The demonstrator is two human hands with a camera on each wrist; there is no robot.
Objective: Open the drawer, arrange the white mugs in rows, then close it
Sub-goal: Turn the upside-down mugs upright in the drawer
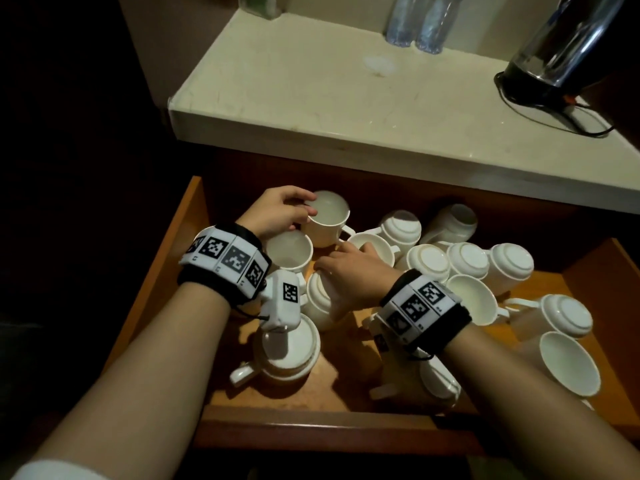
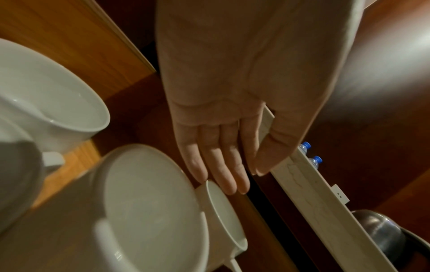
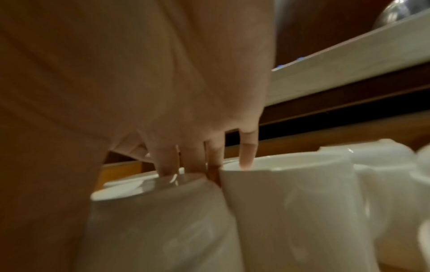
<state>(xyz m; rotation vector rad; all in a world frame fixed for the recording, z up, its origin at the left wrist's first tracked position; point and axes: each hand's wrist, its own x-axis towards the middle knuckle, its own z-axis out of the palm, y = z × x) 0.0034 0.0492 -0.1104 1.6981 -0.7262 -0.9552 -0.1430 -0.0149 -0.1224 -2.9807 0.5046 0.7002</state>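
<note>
The wooden drawer (image 1: 162, 271) stands pulled open with several white mugs in it. My left hand (image 1: 306, 204) reaches to the back left, where an upright mug (image 1: 329, 220) stands. In the left wrist view its fingers (image 2: 221, 165) are straight and the fingertips touch that mug's rim (image 2: 221, 211). A second upright mug (image 1: 289, 252) sits just in front. My right hand (image 1: 346, 268) lies over a tipped mug (image 1: 317, 299) in the middle. Its fingers (image 3: 167, 162) touch that mug's base, and the little finger dips into the neighbouring upright mug (image 3: 291, 193).
Overturned and tipped mugs (image 1: 467, 261) crowd the drawer's right half, and one upside-down mug (image 1: 291, 344) sits near the front under my left wrist. Above the drawer a pale counter (image 1: 311, 98) carries a kettle (image 1: 561, 50) and two water bottles (image 1: 415, 22).
</note>
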